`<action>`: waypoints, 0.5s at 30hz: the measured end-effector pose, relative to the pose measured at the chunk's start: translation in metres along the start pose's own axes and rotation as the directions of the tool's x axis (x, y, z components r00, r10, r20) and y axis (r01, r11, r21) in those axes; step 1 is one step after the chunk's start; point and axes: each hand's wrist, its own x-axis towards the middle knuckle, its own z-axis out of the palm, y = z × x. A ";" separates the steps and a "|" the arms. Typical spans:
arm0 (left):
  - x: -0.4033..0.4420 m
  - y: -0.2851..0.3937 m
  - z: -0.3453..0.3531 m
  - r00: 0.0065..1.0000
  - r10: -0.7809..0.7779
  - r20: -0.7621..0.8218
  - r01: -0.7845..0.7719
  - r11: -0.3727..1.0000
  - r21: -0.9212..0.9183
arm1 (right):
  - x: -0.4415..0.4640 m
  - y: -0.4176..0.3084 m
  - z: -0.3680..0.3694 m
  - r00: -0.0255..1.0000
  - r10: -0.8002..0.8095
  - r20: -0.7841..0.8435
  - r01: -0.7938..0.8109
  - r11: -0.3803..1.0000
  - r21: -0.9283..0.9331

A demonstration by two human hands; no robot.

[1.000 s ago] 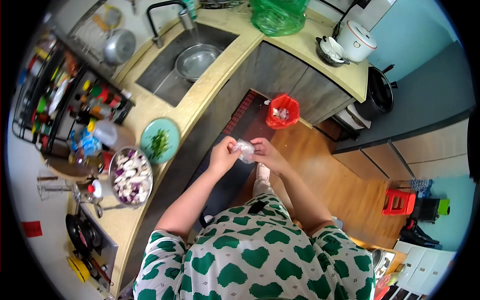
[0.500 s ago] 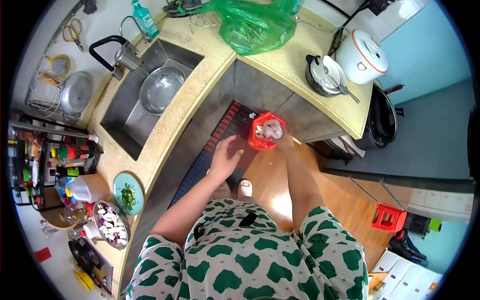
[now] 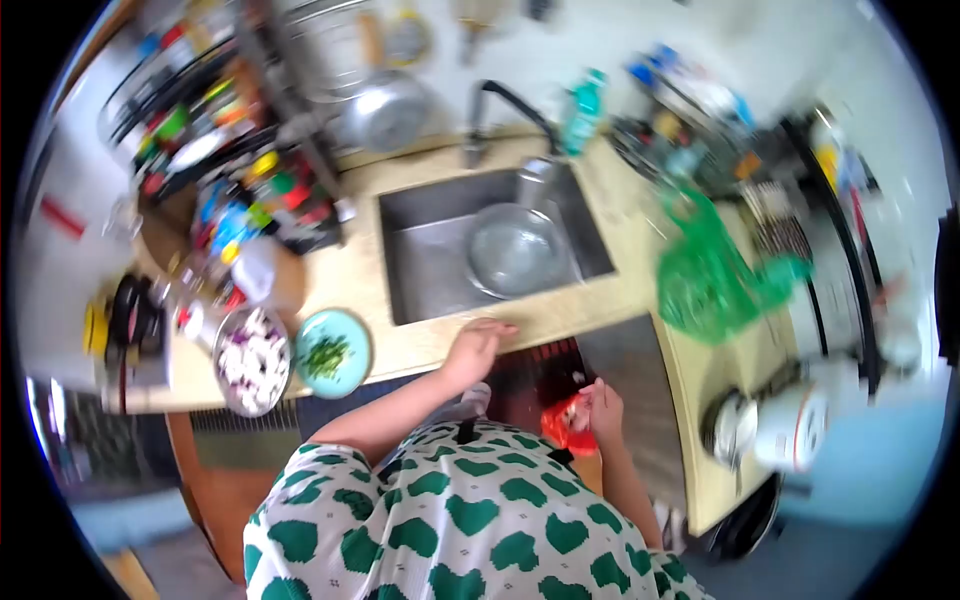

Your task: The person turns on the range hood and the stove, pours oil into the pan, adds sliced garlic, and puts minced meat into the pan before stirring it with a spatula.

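Basin (image 3: pixel 515 252), upper centre, is lying above your nearer left hand (image 3: pixel 475 354), fingers loosely extended, apparently empty; your right hand (image 3: pixel 604 410), grip unclear, is overlapping the red bin bag (image 3: pixel 567 434).

Blur obscures what the red bag (image 3: pixel 567 434) holds.
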 end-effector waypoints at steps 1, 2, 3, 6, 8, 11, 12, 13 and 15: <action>-0.008 -0.007 -0.007 0.994 0.091 -0.058 -0.086 0.992 0.087 | 0.014 -0.004 0.014 0.995 -0.034 0.099 0.036 0.999 -0.022; -0.016 0.007 -0.019 0.993 0.038 -0.115 -0.034 0.999 0.031 | 0.026 -0.020 0.030 0.966 -0.158 0.206 0.161 0.987 -0.001; -0.025 0.023 -0.032 0.986 -0.010 -0.167 0.005 1.000 -0.029 | 0.035 -0.040 0.045 0.912 -0.276 0.302 0.277 0.960 0.042; -0.069 0.023 -0.057 0.939 0.062 -0.338 0.010 0.978 0.208 | 0.048 -0.097 0.098 0.753 -0.421 0.505 0.466 0.884 0.043; -0.109 0.029 -0.074 0.906 0.030 -0.423 0.118 0.940 0.321 | 0.053 -0.113 0.140 0.624 -0.467 0.626 0.534 0.840 0.095; -0.206 0.048 -0.100 0.767 -0.095 -0.634 0.397 0.847 0.353 | 0.008 -0.144 0.213 0.389 -0.431 0.814 0.569 0.808 0.156; -0.232 0.051 -0.106 0.739 -0.110 -0.665 0.445 0.821 0.358 | -0.006 -0.143 0.232 0.330 -0.416 0.847 0.567 0.805 0.175; -0.259 0.053 -0.111 0.709 -0.122 -0.694 0.485 0.799 0.356 | -0.021 -0.142 0.249 0.273 -0.399 0.875 0.570 0.800 0.187; -0.313 0.050 -0.123 0.659 -0.148 -0.737 0.566 0.744 0.356 | -0.062 -0.142 0.285 0.175 -0.406 0.897 0.529 0.807 0.262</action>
